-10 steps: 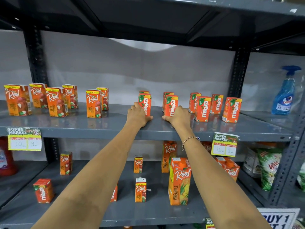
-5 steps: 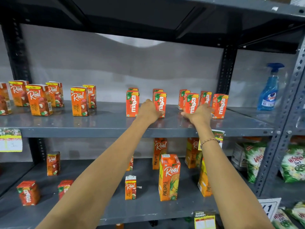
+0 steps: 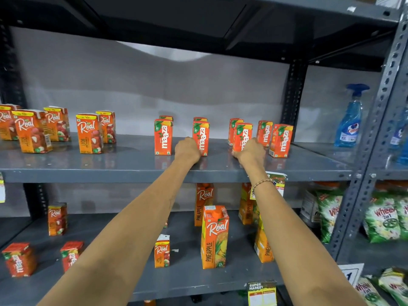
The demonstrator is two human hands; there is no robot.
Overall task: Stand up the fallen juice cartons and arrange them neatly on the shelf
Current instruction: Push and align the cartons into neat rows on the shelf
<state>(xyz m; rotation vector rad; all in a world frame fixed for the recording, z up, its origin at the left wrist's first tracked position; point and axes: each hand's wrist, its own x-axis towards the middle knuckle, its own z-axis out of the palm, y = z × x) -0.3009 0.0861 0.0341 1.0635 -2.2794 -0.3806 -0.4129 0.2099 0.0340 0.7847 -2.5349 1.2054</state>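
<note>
Small orange Maaza juice cartons stand upright on the middle grey shelf (image 3: 88,165), in pairs from front to back. My left hand (image 3: 187,150) is closed around the lower part of the second front Maaza carton (image 3: 202,132). My right hand (image 3: 250,153) is closed around the base of the third front Maaza carton (image 3: 242,133). One Maaza carton (image 3: 163,138) stands free to the left of my hands and two more (image 3: 281,140) stand to the right. Real litchi cartons (image 3: 89,133) stand upright further left. My fingers are hidden behind the backs of my hands.
On the lower shelf stand tall Real pineapple cartons (image 3: 214,237), a small Real carton (image 3: 162,253) and Maaza cartons (image 3: 19,259). A blue spray bottle (image 3: 351,120) stands on the right bay, behind a perforated upright (image 3: 362,186). Green detergent bags (image 3: 384,219) lie below it.
Both hands have shifted one carton to the right along the shelf, from the first and second front Maaza cartons to the second and third. The view has panned right.
</note>
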